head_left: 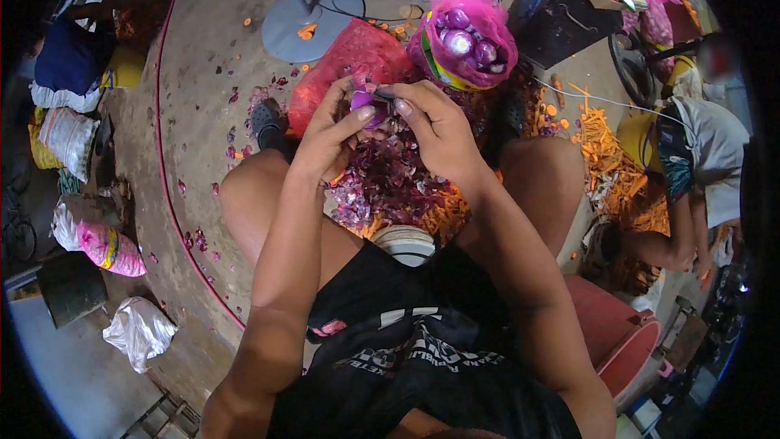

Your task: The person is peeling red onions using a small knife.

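My left hand (333, 132) is closed around a red onion (362, 101), its purple side showing between thumb and fingers. Close beside it, my right hand (432, 122) pinches what looks like a small knife (385, 92); only a dark part shows and its blade is hard to make out. Below both hands lies a heap of purple onion skins (390, 175) between my knees. Just beyond the hands, a pink mesh bag (508, 41) stands open with several red onions (460, 43) in it. A red mesh sack (353, 53) slumps to its left.
A grey round stand base (302, 28) is on the floor ahead. Orange carrot peelings (601, 142) spread to the right, near a bent-over person (703, 154). A red bucket (621, 337) lies by my right side. A pink hose (162, 146) curves along the left.
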A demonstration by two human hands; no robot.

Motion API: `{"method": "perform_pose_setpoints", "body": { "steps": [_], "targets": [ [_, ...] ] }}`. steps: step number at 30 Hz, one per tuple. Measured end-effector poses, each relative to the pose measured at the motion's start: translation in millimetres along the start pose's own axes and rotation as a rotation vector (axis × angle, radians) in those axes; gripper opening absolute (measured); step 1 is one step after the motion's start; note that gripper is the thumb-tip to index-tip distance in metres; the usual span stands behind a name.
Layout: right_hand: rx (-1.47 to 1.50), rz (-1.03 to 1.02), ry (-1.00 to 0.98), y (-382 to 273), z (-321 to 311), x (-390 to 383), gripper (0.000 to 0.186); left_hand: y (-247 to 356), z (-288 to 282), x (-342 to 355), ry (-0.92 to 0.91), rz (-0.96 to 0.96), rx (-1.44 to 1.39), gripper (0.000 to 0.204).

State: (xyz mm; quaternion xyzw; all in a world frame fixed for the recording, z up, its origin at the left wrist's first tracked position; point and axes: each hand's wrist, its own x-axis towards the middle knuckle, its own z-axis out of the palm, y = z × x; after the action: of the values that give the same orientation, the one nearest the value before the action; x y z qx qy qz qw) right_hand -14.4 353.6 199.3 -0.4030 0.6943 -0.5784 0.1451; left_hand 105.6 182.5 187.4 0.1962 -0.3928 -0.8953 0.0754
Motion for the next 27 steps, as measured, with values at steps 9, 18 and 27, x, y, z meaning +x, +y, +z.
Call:
{"method": "perform_pose_setpoints", "body": {
  "steps": [9,18,27],
  "targets": [
    [-0.072,0.082,0.2,45,-12,13,0.028,3,4,-3,-0.203,0.065,0.141,0.075],
    [0.319,0.378,-0.096,2,-15,1,0.037,1,-7,4,-0.018,0.018,0.24,0.077],
    [-0.032,-0.053,0.012,4,-6,5,0.026,0,-2,1,0.02,0.045,0.24,0.072]
  ]
}}
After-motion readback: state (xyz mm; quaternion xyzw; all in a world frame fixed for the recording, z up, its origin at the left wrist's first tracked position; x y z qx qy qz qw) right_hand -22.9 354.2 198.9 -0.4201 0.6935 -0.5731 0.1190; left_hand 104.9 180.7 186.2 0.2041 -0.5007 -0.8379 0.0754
